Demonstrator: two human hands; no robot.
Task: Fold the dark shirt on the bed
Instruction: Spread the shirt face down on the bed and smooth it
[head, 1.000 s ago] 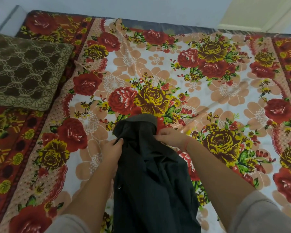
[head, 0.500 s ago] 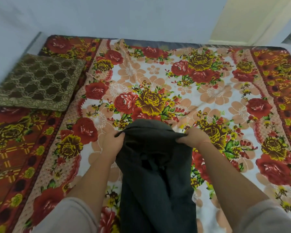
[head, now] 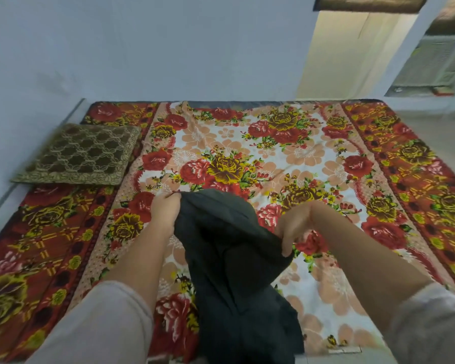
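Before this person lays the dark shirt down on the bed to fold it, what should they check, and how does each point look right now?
1. Left hand grips the dark shirt: ok.
2. Right hand grips its other edge: ok.
3. Shirt spread flat: not ok, it hangs bunched between the hands.
4. Free space on the bed ahead: ok, the floral middle is bare.
5. Pillow out of the way: ok, it lies at the far left corner.
6. Sleeves and collar sorted: cannot tell, folds hide them.
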